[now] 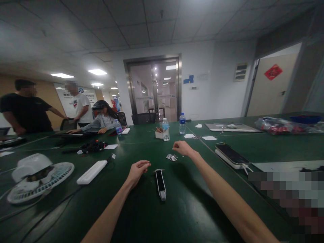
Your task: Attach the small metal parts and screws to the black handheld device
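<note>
Left hand (138,170) is being held loosely curled and empty; right hand (182,148) is being held half-closed, also empty, just beside small metal pieces (172,157). A black-and-white device (160,184) is lying between the hands, nearer, on the green tabletop (202,162).

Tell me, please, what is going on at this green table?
A person is reaching over the green workbench with both bare hands. The left hand is loosely curled near a slim black-and-white device, and the right hand hangs near a few small metal pieces; neither clearly holds anything. Further along the table, a co-worker sits with their hands at a laptop.
</note>
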### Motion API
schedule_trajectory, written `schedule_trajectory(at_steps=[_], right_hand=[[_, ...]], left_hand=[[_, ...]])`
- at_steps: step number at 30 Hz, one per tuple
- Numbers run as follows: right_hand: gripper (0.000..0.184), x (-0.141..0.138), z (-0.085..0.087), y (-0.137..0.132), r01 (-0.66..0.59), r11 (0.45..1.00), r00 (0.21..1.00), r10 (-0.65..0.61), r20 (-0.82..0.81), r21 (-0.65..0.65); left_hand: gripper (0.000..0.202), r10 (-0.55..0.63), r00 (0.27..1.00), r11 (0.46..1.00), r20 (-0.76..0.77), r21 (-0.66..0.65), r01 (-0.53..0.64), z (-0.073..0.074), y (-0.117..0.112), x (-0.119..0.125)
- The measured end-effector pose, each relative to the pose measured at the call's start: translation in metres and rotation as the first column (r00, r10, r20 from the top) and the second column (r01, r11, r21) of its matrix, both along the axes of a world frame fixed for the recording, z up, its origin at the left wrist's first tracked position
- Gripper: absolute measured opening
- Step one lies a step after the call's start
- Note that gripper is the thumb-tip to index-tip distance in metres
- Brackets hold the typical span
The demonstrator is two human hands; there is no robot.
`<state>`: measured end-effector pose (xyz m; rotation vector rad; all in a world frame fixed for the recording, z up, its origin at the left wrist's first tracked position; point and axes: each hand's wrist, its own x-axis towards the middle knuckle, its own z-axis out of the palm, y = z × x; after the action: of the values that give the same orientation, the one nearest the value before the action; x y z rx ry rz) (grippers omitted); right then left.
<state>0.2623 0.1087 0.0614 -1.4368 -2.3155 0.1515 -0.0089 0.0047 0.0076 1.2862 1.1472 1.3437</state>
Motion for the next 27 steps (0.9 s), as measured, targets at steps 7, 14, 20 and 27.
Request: schedule_trajectory(at_steps=[7,14,20,27], right_hand=[[0.029,0.013,-0.038,0.017,0.057,0.983,0.992,-0.037,0.117,-0.173],[0.027,0.004,-0.044,0.024,0.042,0.990,0.977,-0.013,0.215,-0.132],[0.028,0.001,-0.041,0.020,0.128,0.990,0.963,-0.110,0.244,-0.060],[0.026,-0.013,-0.047,0.015,0.042,0.996,0.966,-0.019,0.258,-0.083]], left_hand=[[0.038,-0.011,0.997,1.000,-0.071,-0.022,0.010,-0.001,0.004,-0.001],[0.035,-0.033,0.994,0.998,-0.109,-0.055,0.027,0.001,0.003,0.000],[0.034,-0.052,0.991,0.998,-0.121,-0.046,0.047,0.000,0.004,-0.002],[0.032,-0.018,0.997,0.999,-0.073,0.027,0.020,-0.007,0.003,0.002]])
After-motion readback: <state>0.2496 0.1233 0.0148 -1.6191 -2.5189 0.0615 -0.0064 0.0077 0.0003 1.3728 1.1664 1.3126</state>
